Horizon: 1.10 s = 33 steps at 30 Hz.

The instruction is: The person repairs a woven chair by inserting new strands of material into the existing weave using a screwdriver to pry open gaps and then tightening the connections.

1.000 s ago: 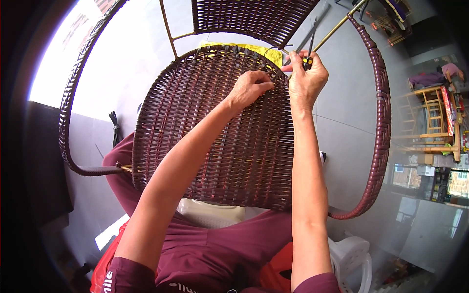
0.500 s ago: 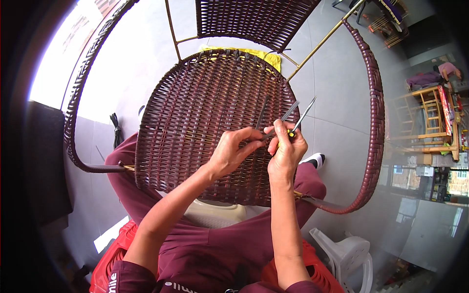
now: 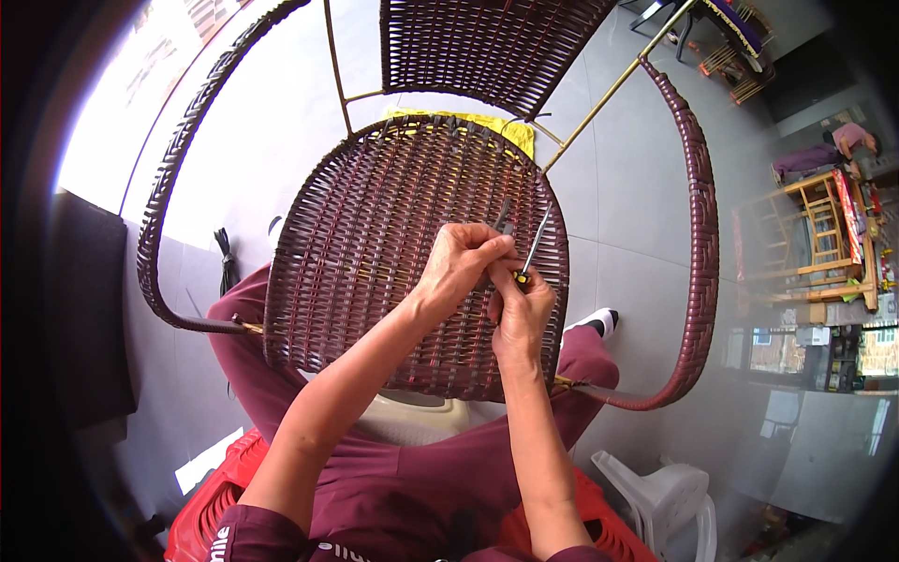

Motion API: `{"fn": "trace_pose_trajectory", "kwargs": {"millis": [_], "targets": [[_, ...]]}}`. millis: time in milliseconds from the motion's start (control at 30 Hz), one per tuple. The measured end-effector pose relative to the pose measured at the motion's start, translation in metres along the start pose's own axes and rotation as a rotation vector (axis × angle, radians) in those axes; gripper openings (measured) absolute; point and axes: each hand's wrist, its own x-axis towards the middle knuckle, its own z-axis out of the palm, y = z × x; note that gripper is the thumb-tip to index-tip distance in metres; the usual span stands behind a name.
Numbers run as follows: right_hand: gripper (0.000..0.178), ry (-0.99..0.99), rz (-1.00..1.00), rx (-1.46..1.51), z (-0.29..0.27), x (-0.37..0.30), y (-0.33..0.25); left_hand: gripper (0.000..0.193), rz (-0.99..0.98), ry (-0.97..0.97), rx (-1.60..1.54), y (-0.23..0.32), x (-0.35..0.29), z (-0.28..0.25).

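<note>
A dark brown woven wicker chair seat [image 3: 375,225] lies in front of me, over my knees. Above its right half, my left hand [image 3: 461,262] pinches a dark flat weaving strip [image 3: 507,214], whose ends stick up past the fingertips. My right hand [image 3: 523,314] is closed around a thin metal-shafted tool [image 3: 535,245] with a yellow and black handle end, its tip pointing up and away. The fingertips of both hands meet at the strip. Whether the right fingers also grip the strip is hard to see.
Wrapped armrests [image 3: 698,206] curve round both sides, and the woven backrest [image 3: 487,47] rises beyond. Yellow cloth [image 3: 520,139] shows behind the seat. A black bundle of strips [image 3: 226,262] lies at left, a white plastic stool [image 3: 660,496] at lower right. Another person [image 3: 824,159] bends at far right.
My hands have come together and lower, and the tool has moved left with my right hand. Less of the strip shows above the fingers. The seat sits slightly lower in view.
</note>
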Motion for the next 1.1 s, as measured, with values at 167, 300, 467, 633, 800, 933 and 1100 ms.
{"fn": "trace_pose_trajectory", "kwargs": {"millis": [167, 300, 467, 633, 800, 933, 1100], "targets": [[0.012, 0.160, -0.312, -0.337, -0.016, 0.026, -0.016, 0.024, 0.040, 0.137, -0.438, 0.005, 0.002, -0.003], [0.011, 0.077, -0.227, -0.428, -0.015, 0.072, -0.019, 0.022, -0.020, 0.091, -0.340, 0.013, -0.011, -0.007], [0.023, 0.053, -0.060, -0.309, 0.009, 0.087, -0.011, 0.024, -0.035, 0.078, -0.347, 0.010, -0.025, -0.012], [0.022, 0.122, -0.041, -0.075, 0.015, 0.048, 0.016, 0.024, 0.056, 0.149, -0.191, 0.026, -0.008, -0.018], [0.025, 0.168, 0.077, 0.000, 0.029, 0.016, 0.024, 0.021, 0.006, 0.253, -0.054, 0.018, 0.054, 0.004], [0.024, 0.200, 0.010, 0.065, 0.021, 0.005, 0.038, 0.025, -0.108, 0.437, 0.143, -0.021, 0.084, 0.010], [0.015, 0.101, -0.196, -0.333, -0.014, 0.013, 0.032, 0.027, -0.098, 0.502, 0.229, -0.030, 0.080, 0.019]]}}
